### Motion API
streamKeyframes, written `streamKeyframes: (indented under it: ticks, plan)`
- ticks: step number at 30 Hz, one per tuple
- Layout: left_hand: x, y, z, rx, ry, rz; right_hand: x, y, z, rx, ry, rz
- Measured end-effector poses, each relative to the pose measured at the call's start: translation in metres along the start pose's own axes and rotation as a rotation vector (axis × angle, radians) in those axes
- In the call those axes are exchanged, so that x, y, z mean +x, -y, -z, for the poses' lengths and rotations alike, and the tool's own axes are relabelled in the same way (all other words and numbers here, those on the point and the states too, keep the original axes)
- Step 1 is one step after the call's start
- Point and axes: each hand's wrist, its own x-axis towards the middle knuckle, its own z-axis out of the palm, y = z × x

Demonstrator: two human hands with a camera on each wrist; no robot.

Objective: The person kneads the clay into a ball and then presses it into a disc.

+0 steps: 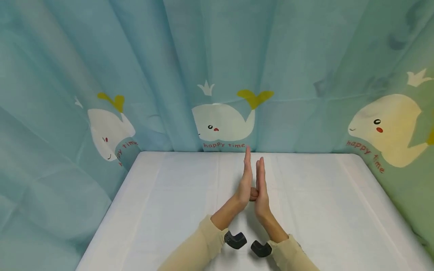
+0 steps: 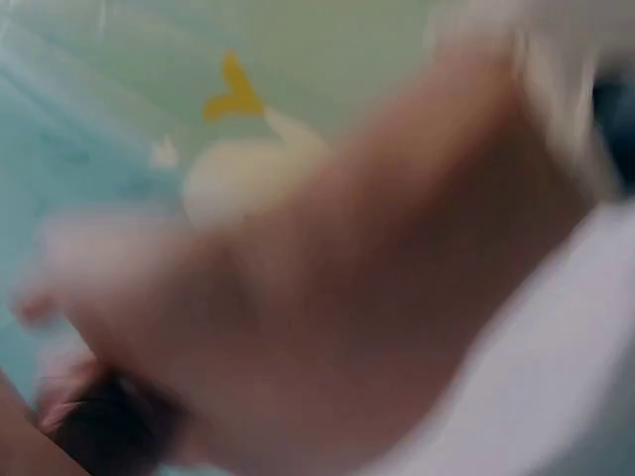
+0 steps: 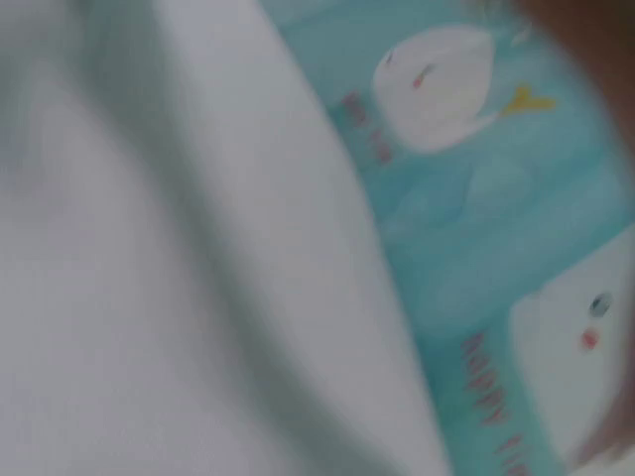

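Where whales swim, curtain [image 1: 217, 75] reads "happy time" (red).

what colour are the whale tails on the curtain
Mustard yellow, on white whales against the teal curtain; the middle whale's tail shows best in the head view.

table [image 1: 176, 210]: bare white top open on all sides of hands | curtain [image 1: 101, 56]: walls in far edge and both sides | left hand [image 1: 245, 184], right hand [image 1: 261, 188]: upright mid-table, palms nearly touching
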Motion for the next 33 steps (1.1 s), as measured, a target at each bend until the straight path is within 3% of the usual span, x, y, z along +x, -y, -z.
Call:
streamKeyframes:
  ticks: [3, 6, 9, 13, 16, 20, 26, 29, 33]
  plan:
    - [0.006, 0.014, 0.005, 0.034, -0.023, 0.034, -0.004, 0.012, -0.011, -0.044, 0.021, 0.05]
    - [0.003, 0.024, 0.006, 0.017, 0.016, 0.111, 0.003, 0.022, -0.01, -0.07, 0.009, 0.059]
    - [-0.005, 0.025, 0.002, -0.003, 0.064, 0.147, 0.016, 0.022, 0.002, -0.069, -0.045, -0.02]
    - [-0.012, 0.017, -0.005, -0.017, 0.078, 0.116, 0.028, 0.014, 0.019, -0.025, -0.123, -0.115]
    - [-0.007, 0.011, -0.004, -0.043, 0.037, 0.107, 0.025, 0.008, 0.017, -0.022, -0.086, -0.106]
    - [0.006, 0.02, 0.008, -0.013, -0.034, 0.146, 0.008, 0.009, -0.002, -0.029, -0.006, -0.096]
    - [0.003, 0.042, 0.008, 0.012, -0.012, 0.155, 0.012, 0.025, -0.007, -0.115, 0.009, -0.039]
    - [-0.003, 0.035, 0.002, -0.035, -0.006, 0.171, 0.023, 0.02, 0.004, -0.132, -0.011, -0.062]
    - [-0.003, 0.01, 0.0, -0.076, 0.024, 0.161, 0.025, 0.003, 0.012, -0.114, -0.053, -0.134]
